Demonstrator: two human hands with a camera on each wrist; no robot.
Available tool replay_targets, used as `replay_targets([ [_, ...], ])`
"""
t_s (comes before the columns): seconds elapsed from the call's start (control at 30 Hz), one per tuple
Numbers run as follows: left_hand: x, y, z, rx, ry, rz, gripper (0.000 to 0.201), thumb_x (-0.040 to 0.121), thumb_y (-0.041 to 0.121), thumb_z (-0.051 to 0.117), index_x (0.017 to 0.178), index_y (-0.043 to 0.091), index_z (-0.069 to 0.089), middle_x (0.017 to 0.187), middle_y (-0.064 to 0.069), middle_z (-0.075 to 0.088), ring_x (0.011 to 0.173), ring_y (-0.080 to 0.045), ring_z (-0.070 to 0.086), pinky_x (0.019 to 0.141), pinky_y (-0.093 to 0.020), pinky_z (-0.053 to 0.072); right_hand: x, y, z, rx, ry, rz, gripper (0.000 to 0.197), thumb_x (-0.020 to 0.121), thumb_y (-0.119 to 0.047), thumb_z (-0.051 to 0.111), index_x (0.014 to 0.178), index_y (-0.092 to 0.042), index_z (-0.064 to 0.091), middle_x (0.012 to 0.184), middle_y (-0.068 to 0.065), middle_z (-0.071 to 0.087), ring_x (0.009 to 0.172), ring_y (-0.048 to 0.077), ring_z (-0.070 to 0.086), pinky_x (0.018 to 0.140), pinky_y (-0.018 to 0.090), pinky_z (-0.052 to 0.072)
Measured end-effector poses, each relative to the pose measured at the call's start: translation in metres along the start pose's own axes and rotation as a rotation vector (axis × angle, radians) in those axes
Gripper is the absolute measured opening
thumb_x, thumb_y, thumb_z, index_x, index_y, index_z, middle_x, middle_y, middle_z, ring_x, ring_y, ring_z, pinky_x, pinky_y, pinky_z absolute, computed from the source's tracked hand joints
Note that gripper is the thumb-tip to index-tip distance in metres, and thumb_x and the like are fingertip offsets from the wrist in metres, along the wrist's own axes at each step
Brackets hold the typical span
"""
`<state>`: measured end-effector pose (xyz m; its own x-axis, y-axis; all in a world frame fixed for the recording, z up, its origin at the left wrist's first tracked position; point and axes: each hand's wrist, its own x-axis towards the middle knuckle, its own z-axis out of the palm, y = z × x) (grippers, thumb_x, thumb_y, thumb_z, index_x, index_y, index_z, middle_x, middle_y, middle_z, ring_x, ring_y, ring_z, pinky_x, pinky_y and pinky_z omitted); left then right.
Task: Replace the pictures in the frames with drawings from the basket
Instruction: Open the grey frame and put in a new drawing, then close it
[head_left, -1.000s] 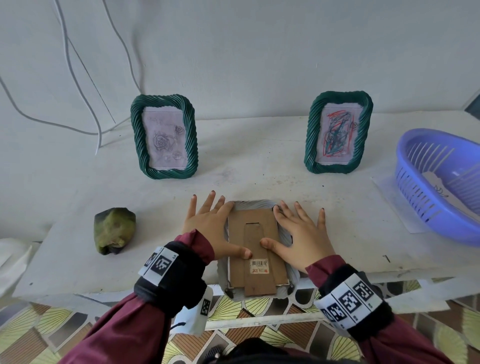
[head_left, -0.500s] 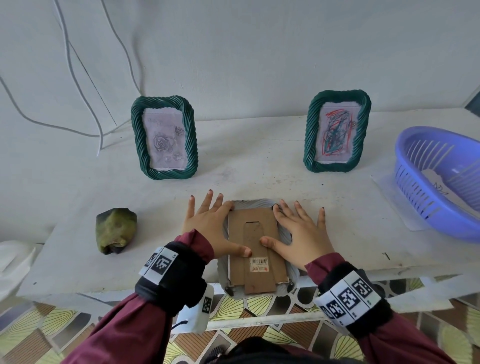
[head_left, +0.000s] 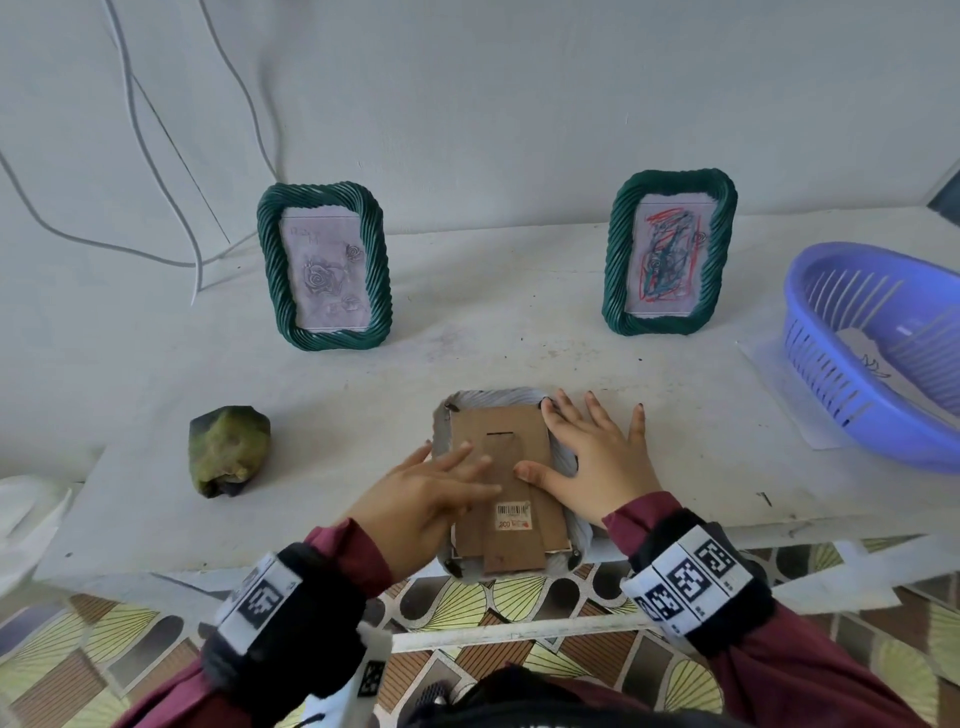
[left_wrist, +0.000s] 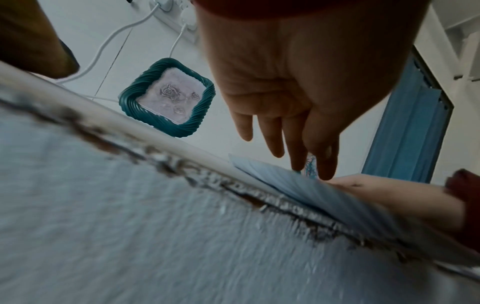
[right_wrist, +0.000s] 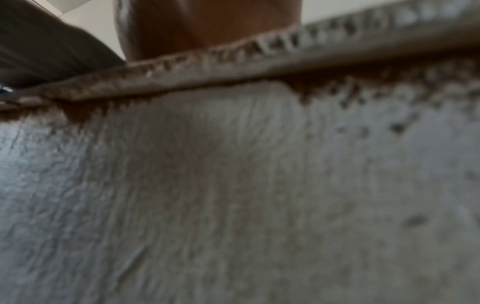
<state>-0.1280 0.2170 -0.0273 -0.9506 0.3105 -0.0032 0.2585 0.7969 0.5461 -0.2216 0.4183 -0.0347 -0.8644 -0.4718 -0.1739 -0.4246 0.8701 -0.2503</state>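
Note:
A grey frame lies face down at the table's near edge, its brown cardboard back up. My right hand lies flat on the frame's right side, thumb on the cardboard. My left hand is over the cardboard's left half with fingers straight; whether it touches I cannot tell. In the left wrist view its fingers point down toward the frame's edge. Two green frames stand upright behind, one with a rose drawing, one with a scribble drawing. The right wrist view is dark and blurred.
A purple basket with a paper drawing inside sits at the right on a white sheet. A green lump lies at the left. White cables hang on the wall. The table edge is right under my wrists.
My left hand has left its flat spot on the frame's left side and moved right over the cardboard back. The right hand has stayed put.

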Motion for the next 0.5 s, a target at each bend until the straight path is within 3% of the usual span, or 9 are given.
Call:
replay_targets([
  [0.07, -0.015, -0.008, 0.003, 0.022, -0.063, 0.022, 0.058, 0.078, 0.048, 0.022, 0.131, 0.038, 0.044, 0.140, 0.021, 0.030, 0.137, 0.000, 0.011, 0.114, -0.026, -0.005, 0.000, 0.000, 0.000, 0.004, 0.002, -0.004, 0.085, 0.077, -0.076, 0.028, 0.146, -0.032, 0.005, 0.154, -0.014, -0.005, 0.143, 0.014, -0.008, 0.108, 0.056, -0.017],
  [0.17, -0.028, -0.015, 0.004, 0.068, -0.178, 0.022, 0.056, 0.078, 0.056, 0.033, 0.133, 0.048, 0.025, 0.145, 0.025, 0.017, 0.137, 0.007, -0.001, 0.112, -0.027, -0.011, 0.000, 0.001, 0.001, -0.004, 0.010, -0.009, 0.089, 0.072, -0.079, 0.023, 0.146, -0.032, 0.006, 0.154, -0.014, -0.004, 0.143, 0.015, -0.007, 0.108, 0.056, -0.016],
  [0.33, -0.027, -0.011, 0.000, 0.157, -0.171, 0.040, 0.075, 0.074, 0.076, 0.028, 0.138, 0.039, 0.029, 0.143, 0.025, 0.017, 0.136, 0.007, 0.005, 0.111, -0.030, -0.012, 0.001, 0.001, 0.001, -0.014, 0.010, -0.008, 0.086, 0.077, -0.076, 0.028, 0.146, -0.032, 0.006, 0.155, -0.013, -0.004, 0.144, 0.015, -0.006, 0.108, 0.057, -0.014],
  [0.4, -0.024, -0.007, -0.004, 0.190, -0.162, 0.056, 0.066, 0.077, 0.066, 0.033, 0.136, 0.037, 0.038, 0.143, 0.022, 0.027, 0.136, 0.004, 0.017, 0.113, -0.035, -0.001, 0.000, 0.001, 0.001, -0.020, 0.010, -0.007, 0.085, 0.077, -0.076, 0.028, 0.146, -0.032, 0.005, 0.155, -0.013, -0.003, 0.144, 0.015, -0.005, 0.109, 0.057, -0.014],
  [0.43, -0.023, -0.006, -0.006, 0.242, -0.168, 0.094, 0.059, 0.078, 0.060, 0.037, 0.131, 0.035, 0.046, 0.139, 0.019, 0.039, 0.133, 0.000, 0.030, 0.111, -0.040, 0.011, 0.000, 0.000, 0.001, -0.024, 0.009, -0.007, 0.086, 0.077, -0.076, 0.027, 0.146, -0.032, 0.005, 0.155, -0.013, -0.003, 0.144, 0.015, -0.005, 0.109, 0.057, -0.014],
  [0.5, -0.019, -0.004, -0.010, 0.367, -0.206, 0.140, 0.051, 0.075, 0.056, 0.038, 0.115, 0.035, 0.061, 0.120, 0.016, 0.061, 0.115, -0.005, 0.055, 0.095, -0.037, 0.034, 0.001, 0.000, 0.001, -0.030, 0.005, -0.003, 0.086, 0.077, -0.077, 0.027, 0.146, -0.032, 0.004, 0.155, -0.013, -0.003, 0.144, 0.015, -0.005, 0.109, 0.057, -0.014],
])
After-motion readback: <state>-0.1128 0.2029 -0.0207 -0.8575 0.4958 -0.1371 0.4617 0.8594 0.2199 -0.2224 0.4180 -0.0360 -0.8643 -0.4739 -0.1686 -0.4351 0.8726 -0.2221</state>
